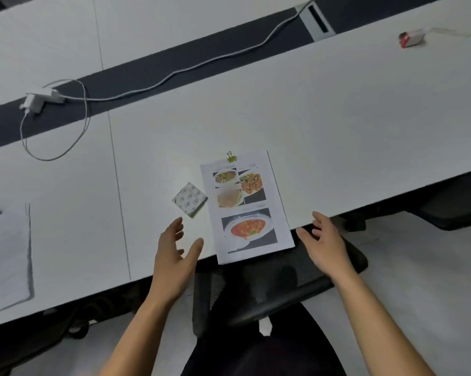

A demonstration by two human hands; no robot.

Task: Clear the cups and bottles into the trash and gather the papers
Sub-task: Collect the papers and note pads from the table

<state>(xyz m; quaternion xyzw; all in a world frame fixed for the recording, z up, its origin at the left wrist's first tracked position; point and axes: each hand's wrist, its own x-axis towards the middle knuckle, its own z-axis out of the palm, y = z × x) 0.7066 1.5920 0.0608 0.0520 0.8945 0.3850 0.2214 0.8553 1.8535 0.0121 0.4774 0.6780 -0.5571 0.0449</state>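
Observation:
A clipped stack of papers [246, 204] with food photos lies at the front edge of the white table [337, 131], its lower corner overhanging. A green binder clip [231, 157] holds its top. A small patterned packet [190, 199] lies just left of it. My left hand [174, 253] hovers open left of the papers, thumb spread, holding nothing. My right hand [323, 240] hovers open to the right of the papers, over the table edge, also holding nothing. A small red and white carton [410, 38] sits far right at the back.
A white charger [40, 99] and looping cable [82, 126] lie at the back left across a dark gap between tables. More white sheets [6, 253] rest at the far left. A black chair [269, 289] stands under the table edge below the papers.

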